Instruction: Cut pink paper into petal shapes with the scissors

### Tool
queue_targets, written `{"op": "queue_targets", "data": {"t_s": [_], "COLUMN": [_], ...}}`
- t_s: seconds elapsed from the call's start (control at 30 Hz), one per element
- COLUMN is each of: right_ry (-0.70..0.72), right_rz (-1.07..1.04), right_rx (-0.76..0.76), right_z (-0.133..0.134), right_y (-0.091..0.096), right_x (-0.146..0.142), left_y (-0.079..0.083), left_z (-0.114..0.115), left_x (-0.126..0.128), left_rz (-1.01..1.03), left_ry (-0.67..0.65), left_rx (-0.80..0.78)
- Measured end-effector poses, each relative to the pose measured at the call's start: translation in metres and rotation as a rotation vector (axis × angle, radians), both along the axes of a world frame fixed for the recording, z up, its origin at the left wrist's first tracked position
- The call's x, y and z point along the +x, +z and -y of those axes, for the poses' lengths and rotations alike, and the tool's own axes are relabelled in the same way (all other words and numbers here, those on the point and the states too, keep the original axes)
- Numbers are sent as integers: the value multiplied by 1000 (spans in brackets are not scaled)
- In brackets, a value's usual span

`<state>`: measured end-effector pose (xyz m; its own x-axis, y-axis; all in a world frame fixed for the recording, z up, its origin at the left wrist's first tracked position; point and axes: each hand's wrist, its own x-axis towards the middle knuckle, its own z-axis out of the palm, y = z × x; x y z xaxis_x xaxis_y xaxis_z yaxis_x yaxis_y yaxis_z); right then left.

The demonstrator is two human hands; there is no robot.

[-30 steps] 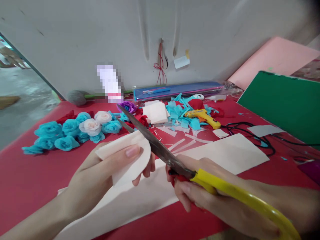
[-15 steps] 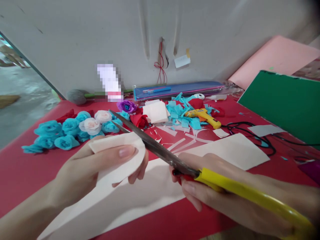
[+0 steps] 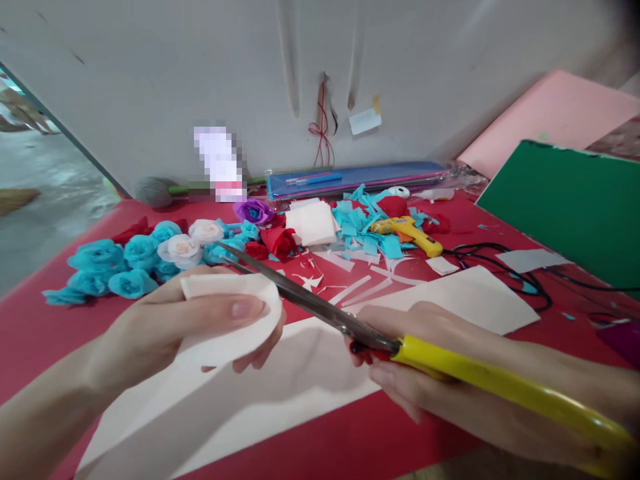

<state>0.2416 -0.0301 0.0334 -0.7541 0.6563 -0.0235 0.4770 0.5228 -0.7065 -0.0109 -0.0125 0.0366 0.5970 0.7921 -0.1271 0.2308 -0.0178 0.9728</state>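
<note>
shifted left: white paper (image 3: 227, 343), pinched in left hand (image 3: 155, 333), edge by scissors (image 3: 367, 337)

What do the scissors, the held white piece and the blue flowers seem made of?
Scissors: blades grey with a dull sheen, probably steel; yellow handle glossy and smooth, likely plastic. White piece: matte, thin, with crisp edges, so probably paper. Blue flowers: matte, thin and ruffled, suggesting crepe paper or possibly fabric.

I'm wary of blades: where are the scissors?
Head view, centre to right: the scissors are in the right hand, blades at the white paper in the left hand.
</note>
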Motion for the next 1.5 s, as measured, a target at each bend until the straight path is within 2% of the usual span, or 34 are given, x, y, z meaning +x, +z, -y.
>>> {"op": "queue_targets", "data": {"t_s": [0.1,0.33,0.6,0.73,0.97,1.1,1.2,1.4,1.5], "right_ry": [22,-28,-121,-81,38,-43,-77,-136,-104], "right_rz": [42,35,52,76,112,52,51,97,82], "right_rx": [-15,88,-24,-231,-322,-259,-221,-205,-189], "right_z": [0,2,-12,-16,-19,-14,-9,-5,-4], "right_y": [2,-7,3,-3,-2,-17,-25,-18,-21], "right_x": [0,7,-2,1,3,-1,-4,-7,-4], "left_y": [0,-1,-3,-5,-8,-11,-13,-14,-13], "left_z": [-3,-3,-6,-4,-2,3,7,9,10], "left_x": [-1,-6,-9,-5,2,5,10,14,15], "left_rz": [-19,-16,-130,-75,69,114,119,212,249], "left_ry": [-23,-39,-129,-35,107,137,240,221,255], "left_rx": [-15,-67,-89,-84,-59,-38,-28,-92,-66]}}
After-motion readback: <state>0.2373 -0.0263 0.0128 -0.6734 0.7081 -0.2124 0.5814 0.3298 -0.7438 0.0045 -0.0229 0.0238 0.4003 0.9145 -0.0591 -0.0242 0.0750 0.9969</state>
